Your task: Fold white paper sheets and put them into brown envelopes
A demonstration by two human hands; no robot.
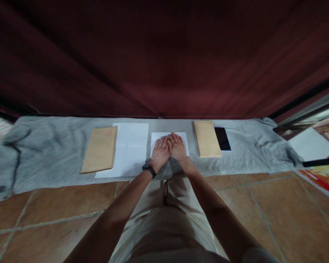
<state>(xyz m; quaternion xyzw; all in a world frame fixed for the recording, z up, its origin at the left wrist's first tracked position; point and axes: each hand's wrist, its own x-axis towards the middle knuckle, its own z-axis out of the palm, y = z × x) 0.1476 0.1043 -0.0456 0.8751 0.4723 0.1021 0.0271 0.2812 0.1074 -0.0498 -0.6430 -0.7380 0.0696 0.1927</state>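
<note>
My left hand (159, 152) and my right hand (177, 147) lie flat side by side, fingers stretched out, pressing on a small white folded sheet of paper (184, 138) on a grey cloth (55, 146). A black band sits on my left wrist. Left of my hands lies a larger white sheet (131, 146) with a brown envelope (100, 149) partly over its left side. To the right of my hands lies a second stack of brown envelopes (207, 138), and a dark phone (222, 138) lies beside it.
A dark red curtain (164, 54) hangs behind the cloth. Brown floor tiles (263, 204) lie around my legs. At the right edge are a white sheet (309, 144), a dark bar (320, 162) and a colourful printed surface (323, 179).
</note>
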